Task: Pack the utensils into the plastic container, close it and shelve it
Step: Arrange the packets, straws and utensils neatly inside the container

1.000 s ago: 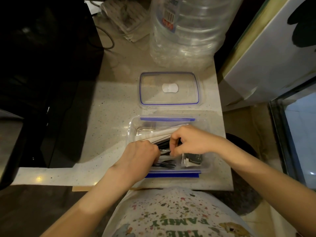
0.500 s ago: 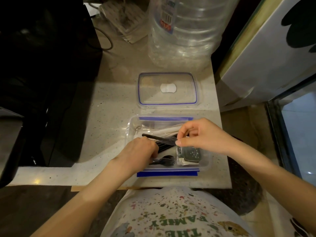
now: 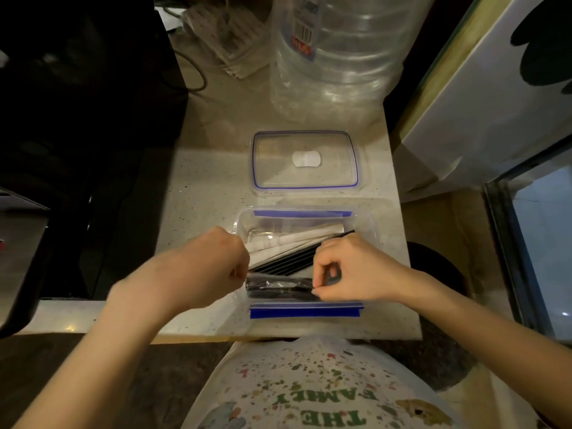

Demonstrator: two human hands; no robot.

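Head view: the wrapped black utensils (image 3: 278, 286) lay crosswise in the near half of the plastic container (image 3: 368, 227) on the table (image 3: 210, 193), long axis running left to right between my hands. My right hand (image 3: 349, 270) pinched one end, my left hand (image 3: 201, 267), fingers curled, gripped the other. Both wrists hovered low over the rim. The lid (image 3: 305, 161) waited just beyond.

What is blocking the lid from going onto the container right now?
Both hands, left and right, hold a wrapped black utensil pack over the clear blue-clipped container; the clear blue-rimmed lid lies behind.
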